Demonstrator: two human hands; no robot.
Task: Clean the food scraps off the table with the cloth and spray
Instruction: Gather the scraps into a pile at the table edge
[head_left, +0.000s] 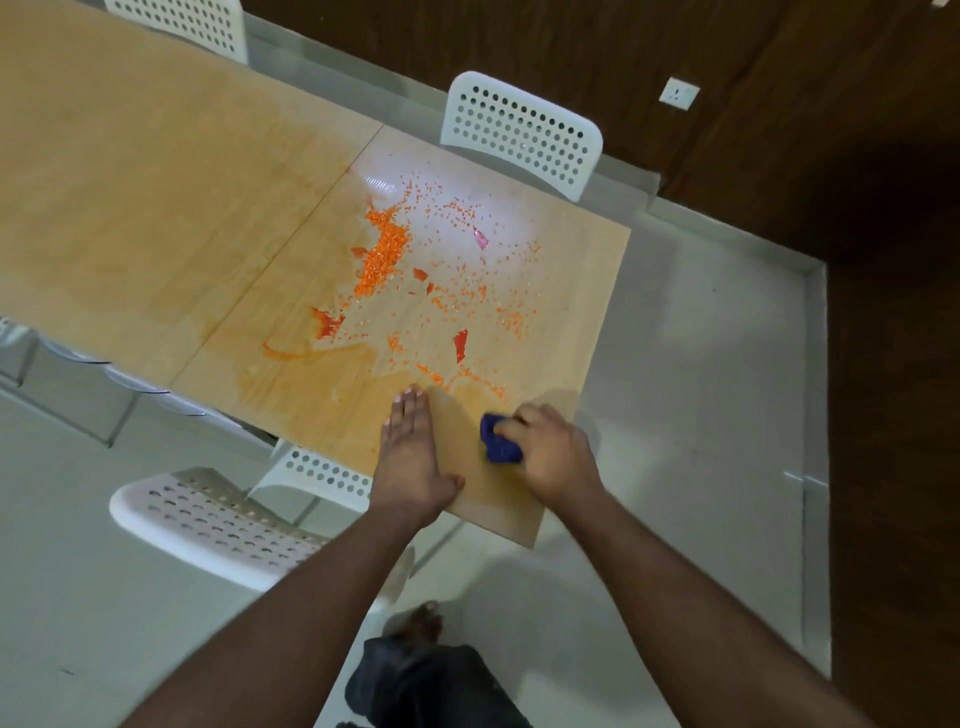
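Orange food scraps (384, 254) lie scattered over the right end of the wooden table (156, 171), with red peel pieces (460, 344) and a pink scrap (481, 238) among them. The tabletop looks wet around them. My left hand (413, 452) lies flat on the table near its front edge, fingers straight, just below the nearest scraps. My right hand (550, 449) grips a bunched blue cloth (498, 441) and presses it on the table to the right of the left hand. No spray bottle is in view.
A white perforated chair (522, 132) stands at the far side of the table. Another white chair (208, 519) stands at the near side, left of my arms, and a third chair (192, 26) at the top left. My leg and foot (421, 660) are on the pale floor below.
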